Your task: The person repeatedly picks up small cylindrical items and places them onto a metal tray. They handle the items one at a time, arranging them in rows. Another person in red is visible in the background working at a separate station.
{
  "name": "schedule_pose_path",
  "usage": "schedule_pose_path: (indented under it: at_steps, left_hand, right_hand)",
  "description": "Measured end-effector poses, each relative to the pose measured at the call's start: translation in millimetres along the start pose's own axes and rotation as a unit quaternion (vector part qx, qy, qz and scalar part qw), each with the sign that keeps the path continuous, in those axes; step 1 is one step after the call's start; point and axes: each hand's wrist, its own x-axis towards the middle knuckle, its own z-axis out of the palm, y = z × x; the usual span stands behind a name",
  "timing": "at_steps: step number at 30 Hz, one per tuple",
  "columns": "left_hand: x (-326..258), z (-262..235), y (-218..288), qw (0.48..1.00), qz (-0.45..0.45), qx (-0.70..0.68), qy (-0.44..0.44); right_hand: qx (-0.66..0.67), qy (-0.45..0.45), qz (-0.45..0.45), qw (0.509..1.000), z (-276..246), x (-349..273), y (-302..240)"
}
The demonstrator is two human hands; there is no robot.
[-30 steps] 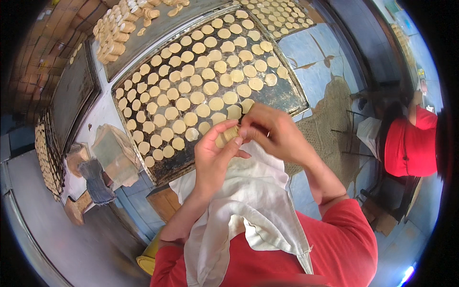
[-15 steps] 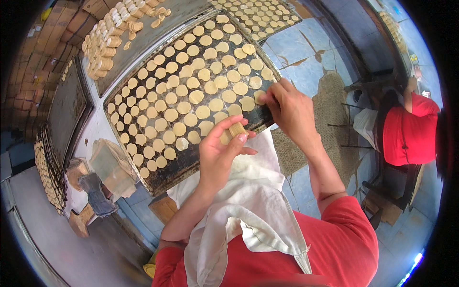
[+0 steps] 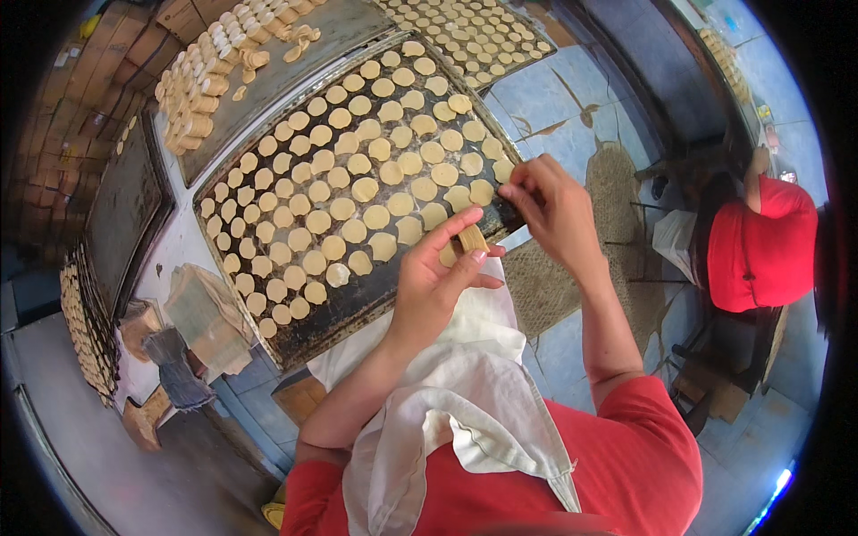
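A dark baking tray [image 3: 335, 320] lies before me, covered with rows of flat, pale round dough discs [image 3: 342, 208]. Over its near right edge, my left hand [image 3: 435, 284] holds a short stack of dough discs [image 3: 472, 238] between thumb and fingers. My right hand [image 3: 561, 214] is at the tray's right corner, thumb and forefinger drawn together just beside a dough disc [image 3: 482, 192] on the tray. Whatever those fingertips may hold is too small to make out. Another dough disc [image 3: 503, 170] lies by the right hand's knuckles.
At the back left, a metal surface [image 3: 295, 76] bears many stacks of discs [image 3: 190, 112]. Another filled tray [image 3: 474, 45] lies beyond. Cloths [image 3: 210, 313] hang to the left, near stacked trays [image 3: 85, 330]. A person in red [image 3: 764, 250] works at the right, past sacking [image 3: 617, 205] on the floor.
My left hand has moved right with the stack, closer to my right hand. The right fingertips have come off a dough disc at the tray's right edge, which now shows whole.
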Motion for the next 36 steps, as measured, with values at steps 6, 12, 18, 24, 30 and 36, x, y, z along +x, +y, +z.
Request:
schedule_pose_path:
  at_steps: [6, 12, 18, 24, 30, 36]
  left_hand:
    - [-20.8, -18.7, 9.9, 0.999, 0.008, 0.007, 0.034]
    - [-57.9, -45.0, 15.8, 0.996, 0.054, 0.003, 0.076]
    - [-116.3, -81.1, 22.0, 0.99, 0.076, -0.042, 0.115]
    - [-203.3, -122.1, 24.3, 0.955, 0.106, -0.073, 0.268]
    - [-250.8, -148.7, 12.6, 0.914, 0.121, -0.018, 0.387]
    - [-239.3, -145.3, 1.9, 0.927, 0.132, -0.071, 0.343]
  right_hand:
    - [0.277, -0.202, -0.019, 0.939, -8.2, -23.0, -49.4]
    - [0.32, -0.191, 0.015, 0.928, 23.9, -25.7, -88.2]
    - [0.252, -0.206, 0.002, 0.946, 46.7, -15.1, -124.0]
    - [0.118, -0.251, -0.193, 0.941, 106.1, -33.9, -167.2]
    - [0.198, -0.34, -0.228, 0.891, 156.9, -57.7, -229.1]
    - [0.222, -0.367, -0.212, 0.878, 159.4, -60.0, -238.2]
